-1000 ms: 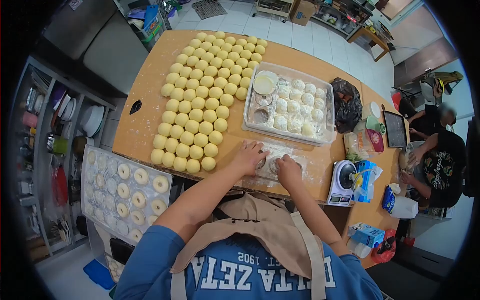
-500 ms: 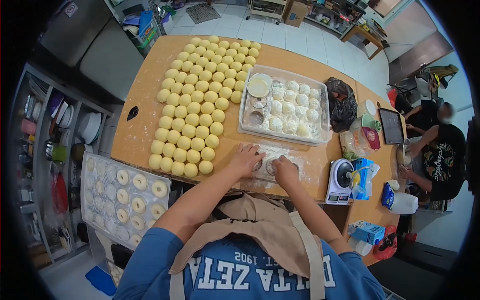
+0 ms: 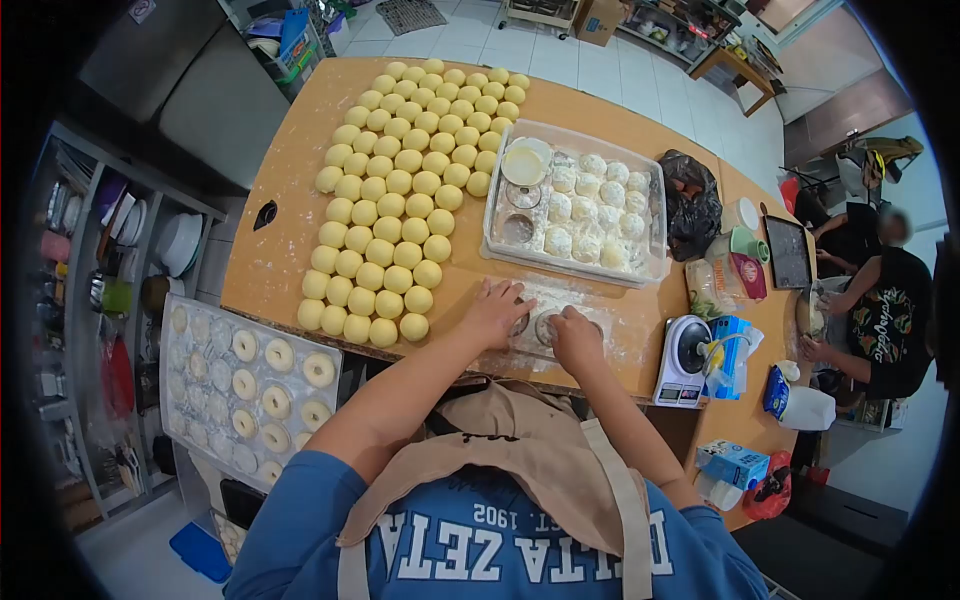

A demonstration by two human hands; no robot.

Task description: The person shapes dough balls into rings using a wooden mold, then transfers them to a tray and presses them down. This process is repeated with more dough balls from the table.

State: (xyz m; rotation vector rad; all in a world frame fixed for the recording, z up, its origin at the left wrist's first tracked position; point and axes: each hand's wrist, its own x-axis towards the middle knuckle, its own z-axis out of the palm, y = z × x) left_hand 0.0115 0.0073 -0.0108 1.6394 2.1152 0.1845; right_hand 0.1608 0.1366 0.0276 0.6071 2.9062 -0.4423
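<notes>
My left hand (image 3: 493, 316) rests at the left edge of a floured board (image 3: 548, 293), fingers stretched out. Just by its thumb and fingertips is a small round metal piece (image 3: 520, 323), partly covered. On the same board my right hand (image 3: 577, 342) is closed, its fingers pinching the edge of a round metal cutter (image 3: 545, 327). The dough beneath the cutter is mostly hidden. Beyond the board stands a clear plastic tub (image 3: 648, 272) with floured dough balls (image 3: 586, 209), a bowl (image 3: 526, 160) and round cutters (image 3: 519, 228).
Rows of yellow dough balls (image 3: 397, 180) cover the table's left. A tray of ring doughnuts (image 3: 245, 384) stands lower left. To the right are a kitchen scale (image 3: 682, 362), a black plastic bag (image 3: 690, 205) and a dark baking tray (image 3: 788, 252). A co-worker (image 3: 880, 310) handles a bowl.
The camera view has shifted slightly, so the tub and dough balls appear a little higher. Both hands stay at nearly the same places on the board.
</notes>
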